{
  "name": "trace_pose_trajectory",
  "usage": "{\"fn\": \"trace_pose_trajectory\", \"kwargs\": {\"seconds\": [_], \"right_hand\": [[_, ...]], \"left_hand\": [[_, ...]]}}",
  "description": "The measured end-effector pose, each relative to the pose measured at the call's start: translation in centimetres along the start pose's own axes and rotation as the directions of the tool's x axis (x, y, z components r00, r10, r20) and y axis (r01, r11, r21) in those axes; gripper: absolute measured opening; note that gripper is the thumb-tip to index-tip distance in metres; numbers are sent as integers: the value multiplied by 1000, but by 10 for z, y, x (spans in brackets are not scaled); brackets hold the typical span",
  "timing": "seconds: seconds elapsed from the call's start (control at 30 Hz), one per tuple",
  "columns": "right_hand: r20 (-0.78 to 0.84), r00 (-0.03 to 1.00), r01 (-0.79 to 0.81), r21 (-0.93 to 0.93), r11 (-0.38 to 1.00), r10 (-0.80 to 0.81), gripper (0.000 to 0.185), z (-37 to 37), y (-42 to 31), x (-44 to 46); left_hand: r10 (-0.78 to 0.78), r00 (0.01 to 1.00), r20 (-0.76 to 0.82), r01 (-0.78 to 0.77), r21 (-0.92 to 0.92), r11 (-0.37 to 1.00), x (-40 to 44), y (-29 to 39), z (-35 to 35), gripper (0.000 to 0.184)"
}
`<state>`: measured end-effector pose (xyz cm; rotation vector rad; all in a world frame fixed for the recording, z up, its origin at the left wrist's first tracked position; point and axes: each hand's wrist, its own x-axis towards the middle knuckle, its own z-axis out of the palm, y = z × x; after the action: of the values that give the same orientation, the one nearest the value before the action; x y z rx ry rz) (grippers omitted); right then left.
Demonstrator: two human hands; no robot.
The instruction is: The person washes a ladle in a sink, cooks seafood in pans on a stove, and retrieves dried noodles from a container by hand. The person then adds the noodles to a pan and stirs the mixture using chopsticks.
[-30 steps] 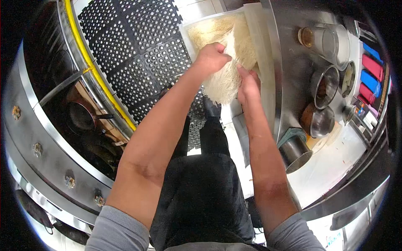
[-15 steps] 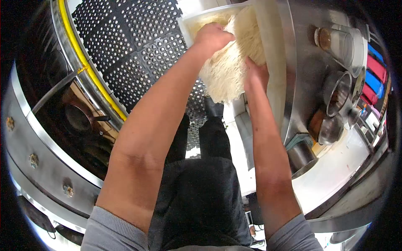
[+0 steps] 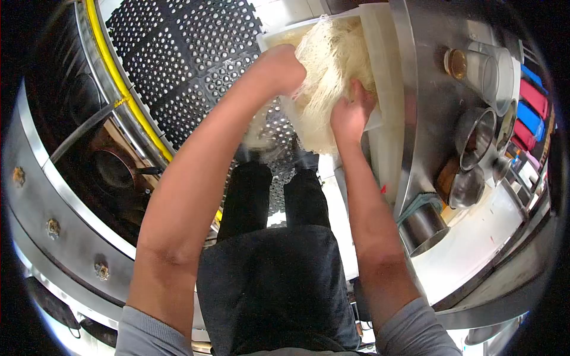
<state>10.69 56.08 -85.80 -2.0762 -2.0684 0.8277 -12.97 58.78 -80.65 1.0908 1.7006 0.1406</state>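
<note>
A mass of thin pale noodle-like strands lies over a whitish bin in the upper middle, and its lower part hangs past the bin's near edge. My left hand is closed at the left side of the strands, with a blurred wisp hanging below it. On the right side, my right hand grips the strands, thumb and fingers pressed in among them. The fingertips of my left hand are hidden.
A steel counter at right bears a glass jar, metal bowls and a pot with a cloth. Black perforated mats cover the floor. At left are a yellow rail and a pan.
My left hand has moved down and left, and a blurred wisp now hangs below it. The strands are spread higher over the bin. My right hand has shifted slightly.
</note>
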Motion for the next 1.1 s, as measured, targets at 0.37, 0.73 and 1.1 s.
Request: {"fn": "trace_pose_trajectory", "kwargs": {"seconds": [0.37,0.73,1.1], "right_hand": [[-211,965,-171,-57,984,156,84,21,-26,5],[-223,923,-339,-82,937,315,73,29,-16,75],[-74,997,7,-326,945,-33,79,-90,-6,-38]], "left_hand": [[-102,994,46,111,-241,964,-55,-10,-5,34],[-146,942,303,333,-789,516,-180,-77,16,31],[-118,970,212,225,-969,106,-123,-65,78,37]]}}
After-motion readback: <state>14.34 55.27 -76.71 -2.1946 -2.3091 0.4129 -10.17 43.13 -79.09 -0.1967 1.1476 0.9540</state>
